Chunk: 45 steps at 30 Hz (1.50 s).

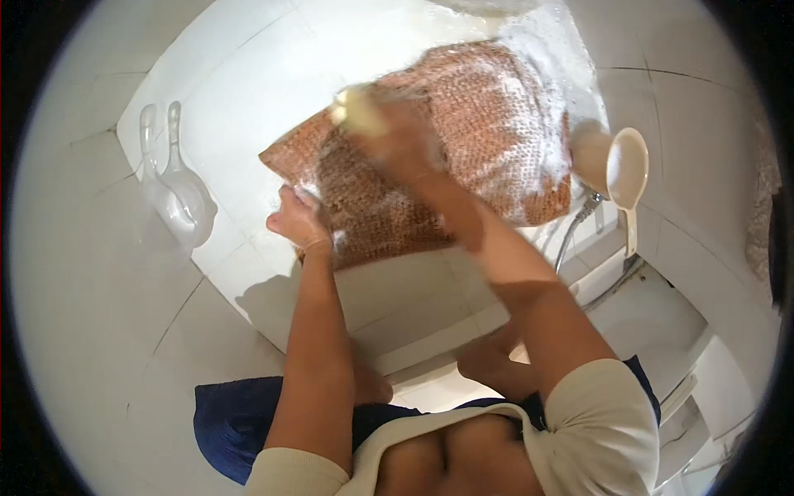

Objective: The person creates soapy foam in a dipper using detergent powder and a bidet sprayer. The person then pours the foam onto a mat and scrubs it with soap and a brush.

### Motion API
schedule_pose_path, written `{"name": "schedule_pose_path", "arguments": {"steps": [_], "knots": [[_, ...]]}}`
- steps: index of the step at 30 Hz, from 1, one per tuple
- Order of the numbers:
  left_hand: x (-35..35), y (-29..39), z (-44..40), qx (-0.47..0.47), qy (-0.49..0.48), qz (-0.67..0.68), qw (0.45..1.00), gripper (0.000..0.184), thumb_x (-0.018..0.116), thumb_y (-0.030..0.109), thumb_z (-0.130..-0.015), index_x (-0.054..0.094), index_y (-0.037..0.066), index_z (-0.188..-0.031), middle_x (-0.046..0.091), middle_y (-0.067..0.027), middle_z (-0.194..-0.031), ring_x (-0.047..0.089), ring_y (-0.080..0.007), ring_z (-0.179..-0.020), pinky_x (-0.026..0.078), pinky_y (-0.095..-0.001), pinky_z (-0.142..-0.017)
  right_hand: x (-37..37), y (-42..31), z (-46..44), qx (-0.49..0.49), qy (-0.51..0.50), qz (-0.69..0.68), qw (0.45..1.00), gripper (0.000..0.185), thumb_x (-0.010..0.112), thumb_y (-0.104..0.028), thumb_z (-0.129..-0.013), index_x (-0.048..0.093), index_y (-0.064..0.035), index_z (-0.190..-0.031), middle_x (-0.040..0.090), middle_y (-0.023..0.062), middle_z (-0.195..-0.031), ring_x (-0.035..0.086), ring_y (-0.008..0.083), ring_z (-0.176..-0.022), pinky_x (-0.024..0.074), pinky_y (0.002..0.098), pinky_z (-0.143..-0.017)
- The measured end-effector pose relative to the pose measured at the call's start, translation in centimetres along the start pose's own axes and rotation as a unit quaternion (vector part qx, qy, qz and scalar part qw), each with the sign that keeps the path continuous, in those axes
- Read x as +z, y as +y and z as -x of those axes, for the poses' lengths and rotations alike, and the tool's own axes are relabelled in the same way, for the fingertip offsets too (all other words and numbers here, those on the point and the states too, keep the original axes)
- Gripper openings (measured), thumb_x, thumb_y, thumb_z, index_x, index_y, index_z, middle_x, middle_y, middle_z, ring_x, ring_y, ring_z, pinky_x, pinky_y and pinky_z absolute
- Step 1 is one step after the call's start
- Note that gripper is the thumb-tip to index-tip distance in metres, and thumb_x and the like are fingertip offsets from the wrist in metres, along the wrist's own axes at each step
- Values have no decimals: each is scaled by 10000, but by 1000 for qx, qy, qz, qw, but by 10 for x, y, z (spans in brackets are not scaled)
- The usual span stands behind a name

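Observation:
A brown woven mat (475,107) lies spread on the wet white floor, with white suds over its right side and darker wet patches on its left. My right hand (405,140) is over the mat's left half, smeared by motion. It grips a pale yellow scrubber (361,113), too blurred to tell whether it is a brush or a sponge. At the mat's lower left edge, my left hand (299,218) is closed on the border, some of its fingers hidden. A little foam clings beside that hand.
A clear plastic dipper (186,202) rests by the left wall, a second handle beside it. To the right are a beige dipper (628,165) and a metal shower hose (571,231). A white toilet (653,331) stands at lower right. Foam spreads past the mat's right edge.

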<state>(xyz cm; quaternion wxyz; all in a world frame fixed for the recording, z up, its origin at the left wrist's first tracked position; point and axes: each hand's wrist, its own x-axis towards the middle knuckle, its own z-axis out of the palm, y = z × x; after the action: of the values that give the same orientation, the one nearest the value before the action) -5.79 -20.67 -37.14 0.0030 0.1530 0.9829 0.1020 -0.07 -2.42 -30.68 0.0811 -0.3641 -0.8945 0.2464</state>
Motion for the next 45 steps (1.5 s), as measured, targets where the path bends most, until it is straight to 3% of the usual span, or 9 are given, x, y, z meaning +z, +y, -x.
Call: {"name": "schedule_pose_path", "arguments": {"steps": [5, 14, 17, 23, 28, 31, 34, 37, 45], "knots": [[-11, -1, 0, 11, -22, 47, 999, 59, 490, 134, -811, 504, 78, -825, 568, -93, -620, 481, -245, -609, 273, -369, -769, 28, -29, -22, -286, -140, 226, 921, 390, 492, -391, -887, 553, -144, -1183, 578, 94, -971, 573, 154, -830, 514, 291, -684], [34, -23, 4, -79, 3, 266, 961, 161, 505, 68, -770, 529, 58, -929, 543, -41, -633, 512, -229, -621, 269, -366, -778, -76, 169, -56, 175, 144, -64, 972, 710, 676, -454, -739, 436, -60, -1279, 566, 146, -983, 604, 276, -760, 511, 378, -647], [15, -16, -1, -124, -64, 316, 938, 163, 465, 112, -811, 538, 46, -941, 534, -63, -623, 499, -239, -605, 272, -365, -799, -21, 106, -43, 327, -155, -126, 924, 525, 468, -380, -916, 422, -2, -1278, 577, 119, -1026, 567, 219, -926, 501, 355, -717], [-4, -2, 2, 43, -18, 21, 999, 227, 452, 174, -860, 536, 18, -1001, 561, -128, -632, 494, -272, -611, 276, -379, -823, -36, 143, -20, 169, -226, 56, 958, 325, 628, -336, -809, 589, -87, -1014, 615, 83, -820, 598, 137, -638, 532, 241, -515], [-5, -2, -5, 10, -65, 1, 998, 261, 475, 193, -862, 540, 16, -1042, 575, -135, -654, 497, -273, -651, 281, -382, -842, -97, 202, -27, 165, 144, 207, 954, 459, 661, -304, -791, 535, -66, -1163, 576, 107, -882, 573, 174, -719, 533, 287, -582], [-3, 3, -4, -4, -50, 0, 999, 263, 477, 196, -862, 542, 14, -1042, 568, -130, -635, 492, -271, -646, 284, -376, -842, -71, 77, -10, 308, -32, -181, 934, 543, 614, -413, -812, 502, -32, -1182, 566, 139, -997, 591, 210, -791, 532, 297, -553], [-2, 0, -3, 6, -34, 10, 999, 253, 480, 198, -863, 543, 13, -1023, 551, -118, -593, 491, -272, -634, 286, -376, -839, -20, -3, 41, -34, -260, -26, 965, 455, 537, -357, -874, 475, -29, -1183, 576, 115, -965, 587, 190, -802, 531, 264, -577], [-6, 2, -6, 13, -40, 7, 999, 223, 485, 201, -863, 543, 15, -970, 532, -108, -560, 484, -276, -609, 287, -384, -835, 25, 81, 29, -233, -49, -76, 968, 364, 563, -248, -862, 506, -57, -1166, 574, 122, -998, 586, 201, -864, 531, 289, -689], [-5, 8, -4, -3, -33, -12, 999, 232, 487, 210, -865, 538, -1, -944, 535, -131, -561, 480, -295, -595, 295, -379, -830, -96, 120, 1, 262, 0, 42, 964, 488, 618, -325, -820, 509, -55, -1211, 580, 130, -920, 568, 196, -795, 523, 326, -651]]}}
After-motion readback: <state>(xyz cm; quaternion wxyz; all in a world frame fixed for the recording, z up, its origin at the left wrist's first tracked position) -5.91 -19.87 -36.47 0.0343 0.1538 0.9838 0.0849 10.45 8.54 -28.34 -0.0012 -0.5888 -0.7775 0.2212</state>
